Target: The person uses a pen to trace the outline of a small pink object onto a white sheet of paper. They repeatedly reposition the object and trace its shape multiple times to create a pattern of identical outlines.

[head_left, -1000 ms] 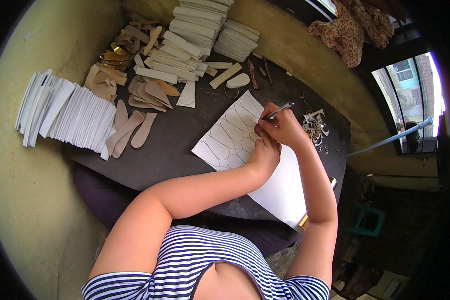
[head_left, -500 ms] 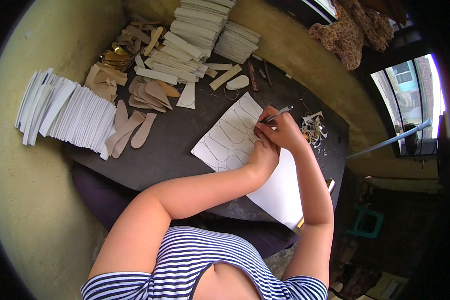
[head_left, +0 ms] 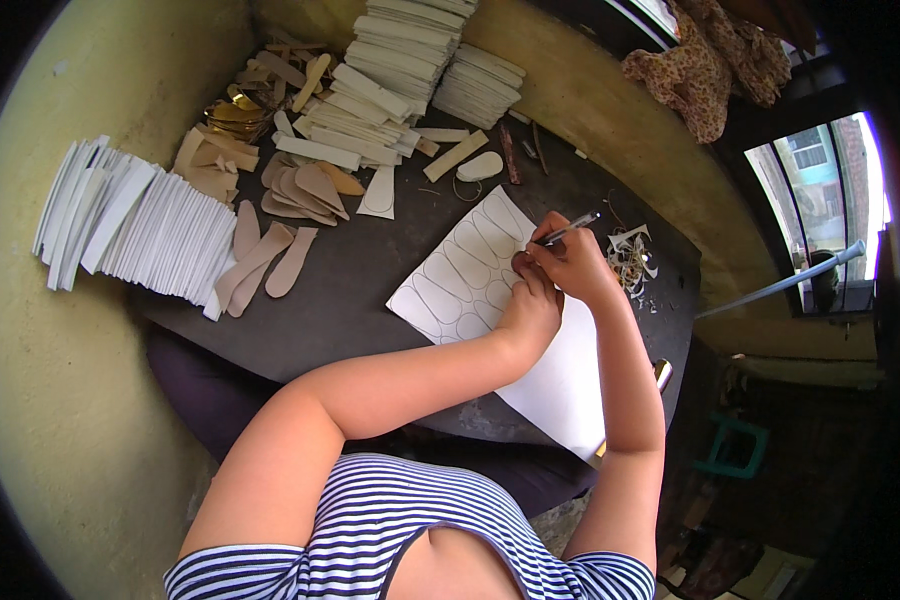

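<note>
A pen (head_left: 567, 229) is gripped in my right hand (head_left: 580, 265), its point low over the right part of a white sheet (head_left: 555, 400). Rows of long rounded sole-like outlines cover the sheet's far half, while its near half is blank. My left hand (head_left: 530, 315) presses down on the sheet just below the right one, fingers bent and close together. Its fingertips are partly covered by the right hand, so whatever lies under them is hidden. Both hands almost touch. The sheet lies slanted on a dark table (head_left: 340, 300).
At the left stand a row of white strips (head_left: 160, 230) and beige sole-shaped pieces (head_left: 305, 190). Tall stacks of pale strips (head_left: 400, 60) rise at the back. Cut scraps (head_left: 632, 258) lie right of my right hand. A shiny roll (head_left: 662, 375) sits by the right table edge.
My right hand and the pen have shifted a little to the right over the sheet. My left hand stays nearly in place.
</note>
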The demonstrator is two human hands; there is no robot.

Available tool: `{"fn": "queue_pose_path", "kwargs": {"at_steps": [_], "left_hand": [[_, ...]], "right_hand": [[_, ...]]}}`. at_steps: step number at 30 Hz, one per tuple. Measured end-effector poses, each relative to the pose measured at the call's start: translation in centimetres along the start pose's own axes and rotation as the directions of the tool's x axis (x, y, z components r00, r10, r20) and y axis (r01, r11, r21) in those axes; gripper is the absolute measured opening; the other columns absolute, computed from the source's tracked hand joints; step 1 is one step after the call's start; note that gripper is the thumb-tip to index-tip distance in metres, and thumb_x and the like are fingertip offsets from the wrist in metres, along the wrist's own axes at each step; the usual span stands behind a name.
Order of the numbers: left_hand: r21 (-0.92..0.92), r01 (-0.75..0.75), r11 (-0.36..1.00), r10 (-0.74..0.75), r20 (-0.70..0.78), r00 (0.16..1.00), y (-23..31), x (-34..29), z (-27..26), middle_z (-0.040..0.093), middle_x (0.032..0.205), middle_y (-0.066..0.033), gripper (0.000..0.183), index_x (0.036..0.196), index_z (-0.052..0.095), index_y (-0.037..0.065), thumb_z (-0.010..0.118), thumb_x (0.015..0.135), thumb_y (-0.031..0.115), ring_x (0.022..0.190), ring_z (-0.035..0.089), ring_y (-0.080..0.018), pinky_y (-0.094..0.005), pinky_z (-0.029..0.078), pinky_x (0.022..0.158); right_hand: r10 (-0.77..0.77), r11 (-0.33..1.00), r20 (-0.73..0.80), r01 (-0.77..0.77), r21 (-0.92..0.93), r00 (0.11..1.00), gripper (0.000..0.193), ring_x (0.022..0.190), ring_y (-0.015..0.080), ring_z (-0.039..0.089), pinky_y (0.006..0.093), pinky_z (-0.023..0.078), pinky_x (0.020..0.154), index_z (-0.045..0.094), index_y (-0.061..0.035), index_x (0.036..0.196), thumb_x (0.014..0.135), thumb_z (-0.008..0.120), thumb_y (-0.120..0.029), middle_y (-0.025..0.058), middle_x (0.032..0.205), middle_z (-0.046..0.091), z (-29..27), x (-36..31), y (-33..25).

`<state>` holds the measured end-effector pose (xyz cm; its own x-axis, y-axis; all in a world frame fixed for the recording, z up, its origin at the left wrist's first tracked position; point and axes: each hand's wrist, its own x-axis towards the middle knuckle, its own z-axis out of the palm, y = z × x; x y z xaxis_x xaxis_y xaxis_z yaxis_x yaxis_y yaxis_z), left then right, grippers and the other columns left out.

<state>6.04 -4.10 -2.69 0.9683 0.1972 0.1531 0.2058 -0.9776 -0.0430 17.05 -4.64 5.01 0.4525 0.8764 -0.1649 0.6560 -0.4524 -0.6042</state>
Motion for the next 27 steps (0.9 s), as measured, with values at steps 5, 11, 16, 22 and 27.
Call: {"fn": "queue_pose_path", "kwargs": {"at_steps": [5,11,16,22,27], "left_hand": [[0.001,-0.001,1.000,0.001,0.013,1.000,0.3,0.1,0.5,0.051,0.120,-0.0327,0.053,0.126,0.048,-0.009,0.056,0.082,0.020,0.107,0.052,-0.0459,-0.0349,0.049,0.072],[-0.010,-0.016,1.000,0.016,-0.013,1.000,-0.2,0.1,0.3,0.054,0.116,-0.0306,0.050,0.124,0.050,-0.008,0.055,0.082,0.019,0.105,0.054,-0.0443,-0.0345,0.049,0.072],[-0.015,-0.043,0.999,0.043,0.064,0.997,-0.5,-0.1,-0.8,0.051,0.121,-0.0323,0.046,0.122,0.052,-0.007,0.055,0.083,0.016,0.108,0.053,-0.0435,-0.0346,0.049,0.076],[-0.017,-0.020,1.000,0.020,0.019,1.000,-0.3,-0.4,-0.7,0.050,0.121,-0.0362,0.042,0.118,0.055,-0.007,0.055,0.082,0.014,0.113,0.051,-0.0444,-0.0356,0.049,0.078],[0.020,-0.024,1.000,0.023,0.045,0.999,-0.3,-0.5,-0.9,0.049,0.126,-0.0354,0.039,0.119,0.059,-0.001,0.052,0.085,0.016,0.113,0.051,-0.0439,-0.0340,0.044,0.080]], "right_hand": [[-0.057,0.997,-0.020,0.058,0.051,0.998,0.013,0.063,0.0123,0.063,0.0277,0.049,0.059,0.057,0.0010,0.085,0.081,0.066,-0.007,0.0090,0.068,0.064,0.5,0.0,0.1],[-0.027,0.999,0.018,0.028,-0.040,0.999,0.013,0.065,0.0162,0.065,0.0296,0.051,0.062,0.058,0.0009,0.086,0.080,0.067,-0.007,0.0107,0.071,0.065,0.1,0.1,-0.4],[-0.042,0.999,-0.027,0.043,0.020,0.999,0.015,0.070,0.0252,0.067,0.0343,0.050,0.062,0.058,0.0006,0.085,0.080,0.067,-0.010,0.0166,0.073,0.066,-0.1,-0.3,0.3],[-0.053,0.996,-0.006,0.053,0.071,0.999,0.013,0.070,0.0136,0.062,0.0284,0.051,0.064,0.058,0.0005,0.087,0.081,0.068,-0.007,0.0087,0.078,0.063,0.0,-0.2,0.9],[-0.012,0.997,0.018,0.011,0.081,1.000,0.013,0.072,0.0118,0.060,0.0278,0.051,0.065,0.058,0.0001,0.088,0.082,0.068,-0.007,0.0072,0.078,0.062,-0.4,-0.5,1.4]]}}
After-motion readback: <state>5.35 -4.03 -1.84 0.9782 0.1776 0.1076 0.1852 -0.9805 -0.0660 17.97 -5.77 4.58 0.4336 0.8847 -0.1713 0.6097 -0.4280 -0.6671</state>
